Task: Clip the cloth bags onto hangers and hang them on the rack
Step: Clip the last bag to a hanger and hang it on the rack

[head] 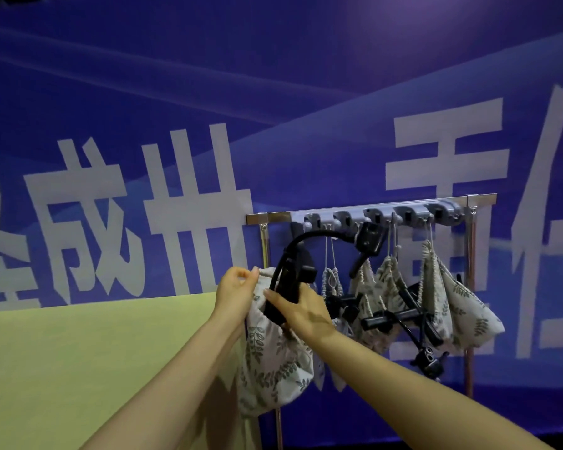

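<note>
Dim, bluish light, soft overall focus, wide-angle bending toward the edges.

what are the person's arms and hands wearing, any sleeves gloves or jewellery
Nothing shows: the left forearm and right forearm are bare to the frame edge, no sleeves. The left hand and right hand have no gloves, rings, watch or bracelet in view.

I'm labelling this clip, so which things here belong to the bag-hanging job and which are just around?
Job: cloth bag pinched by the left hand; black hanger held by the right hand; rack; hung bags.
Just around: green table; blue banner.
</note>
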{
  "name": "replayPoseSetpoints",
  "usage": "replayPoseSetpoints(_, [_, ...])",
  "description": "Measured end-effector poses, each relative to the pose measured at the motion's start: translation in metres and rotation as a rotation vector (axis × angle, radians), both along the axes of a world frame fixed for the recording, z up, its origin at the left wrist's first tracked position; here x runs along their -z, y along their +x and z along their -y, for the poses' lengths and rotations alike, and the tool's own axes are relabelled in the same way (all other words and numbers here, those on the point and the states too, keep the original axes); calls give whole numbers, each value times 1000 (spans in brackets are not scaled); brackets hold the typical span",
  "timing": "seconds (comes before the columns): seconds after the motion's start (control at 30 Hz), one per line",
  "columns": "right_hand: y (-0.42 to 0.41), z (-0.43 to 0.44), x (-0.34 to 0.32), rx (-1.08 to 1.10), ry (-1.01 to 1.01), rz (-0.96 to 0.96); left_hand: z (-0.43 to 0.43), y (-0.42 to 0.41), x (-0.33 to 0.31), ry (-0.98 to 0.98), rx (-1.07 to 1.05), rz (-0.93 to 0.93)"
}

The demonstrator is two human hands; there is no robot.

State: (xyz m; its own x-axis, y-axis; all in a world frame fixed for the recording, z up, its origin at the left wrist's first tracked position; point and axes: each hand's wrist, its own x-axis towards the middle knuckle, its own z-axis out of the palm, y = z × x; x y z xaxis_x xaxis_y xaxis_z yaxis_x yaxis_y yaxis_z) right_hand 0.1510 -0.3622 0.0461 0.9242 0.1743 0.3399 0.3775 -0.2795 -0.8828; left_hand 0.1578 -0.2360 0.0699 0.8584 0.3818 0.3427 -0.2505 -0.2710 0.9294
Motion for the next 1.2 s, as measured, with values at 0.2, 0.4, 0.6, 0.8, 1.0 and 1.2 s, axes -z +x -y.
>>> replayPoseSetpoints(0.2, [-7, 3, -20, -260, -436, -106, -17, 7, -5, -38, -42, -65])
replayPoseSetpoints(0.4, [3, -3, -24, -292, -724, -194, -23, 5, 8, -138, -120, -87])
replayPoseSetpoints(0.6, [14, 5, 0, -35, -612, -424, -23, 11, 7, -301, -83, -101])
replayPoseSetpoints(0.8, [17, 6, 40, -9, 152, -953, -5, 0, -6, -339, -65, -66])
replayPoseSetpoints(1.0, [22, -2, 41, -189, 455, -999, -2, -2, -7, -403, -44, -14])
replayPoseSetpoints(1.2, [30, 11, 41, -242, 614, -957, -24, -2, 1, -469, -159, 25])
